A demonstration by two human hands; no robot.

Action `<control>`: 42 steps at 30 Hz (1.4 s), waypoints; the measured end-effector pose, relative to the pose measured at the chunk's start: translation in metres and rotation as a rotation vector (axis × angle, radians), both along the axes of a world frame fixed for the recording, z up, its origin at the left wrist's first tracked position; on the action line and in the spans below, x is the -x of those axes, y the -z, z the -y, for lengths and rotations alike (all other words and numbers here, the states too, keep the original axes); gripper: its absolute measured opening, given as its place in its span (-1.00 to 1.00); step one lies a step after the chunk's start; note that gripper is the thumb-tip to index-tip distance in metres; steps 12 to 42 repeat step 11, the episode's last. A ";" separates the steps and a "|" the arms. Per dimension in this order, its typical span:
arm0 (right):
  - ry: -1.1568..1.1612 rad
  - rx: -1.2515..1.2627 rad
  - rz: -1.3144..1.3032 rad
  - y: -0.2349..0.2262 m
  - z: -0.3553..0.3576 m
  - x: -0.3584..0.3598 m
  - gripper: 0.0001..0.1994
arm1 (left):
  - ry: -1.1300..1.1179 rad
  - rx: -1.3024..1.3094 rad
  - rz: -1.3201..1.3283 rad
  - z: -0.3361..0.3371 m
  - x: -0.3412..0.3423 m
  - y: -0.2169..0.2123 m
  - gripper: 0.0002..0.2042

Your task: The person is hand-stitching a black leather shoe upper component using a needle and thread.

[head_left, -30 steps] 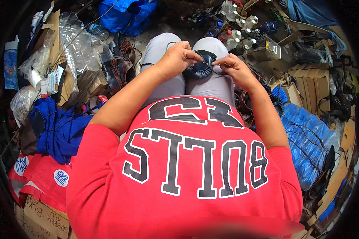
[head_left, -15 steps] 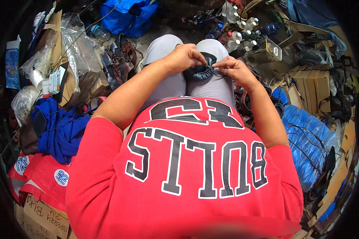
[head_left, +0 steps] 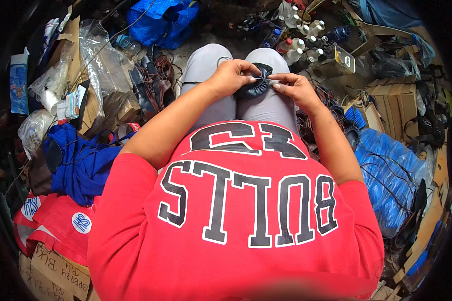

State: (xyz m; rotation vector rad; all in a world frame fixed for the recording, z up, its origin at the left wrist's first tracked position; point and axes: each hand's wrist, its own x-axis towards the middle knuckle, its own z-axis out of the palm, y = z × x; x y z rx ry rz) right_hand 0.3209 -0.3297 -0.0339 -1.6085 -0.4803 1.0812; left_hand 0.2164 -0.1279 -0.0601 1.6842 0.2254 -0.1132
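A black leather shoe upper (head_left: pixel 256 90) with a puckered, gathered edge rests across my right thigh, near the knee. At its left side my left hand (head_left: pixel 230 78) is closed in a pinch on its edge. From the other side my right hand (head_left: pixel 295 91) pinches at the same edge, its thumb and forefinger close to the left fingertips. A thin dark cord (head_left: pixel 224 58) curves over my left knee beside the left hand. Whatever fine thread lies between the fingertips is too small to make out.
Dark leather pieces with brown cords (head_left: pixel 153 83) lie left of my knees. Plastic bottles (head_left: pixel 296 45) stand ahead on the right, near a blue bag (head_left: pixel 163 22). Cardboard (head_left: pixel 394 108) and a blue plastic-wrapped bundle (head_left: pixel 389 175) are at right, blue cloth (head_left: pixel 80 160) at left.
My two hands have come closer together over the shoe upper. The left fingers have moved slightly and the upper's opening looks more closed up.
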 end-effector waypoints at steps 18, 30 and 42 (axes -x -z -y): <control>-0.103 0.034 0.202 0.005 -0.011 -0.011 -0.91 | 0.150 -0.298 0.145 -0.005 -0.012 -0.008 -0.91; -0.103 0.034 0.202 0.005 -0.011 -0.011 -0.91 | 0.150 -0.298 0.145 -0.005 -0.012 -0.008 -0.91; -0.103 0.034 0.202 0.005 -0.011 -0.011 -0.91 | 0.150 -0.298 0.145 -0.005 -0.012 -0.008 -0.91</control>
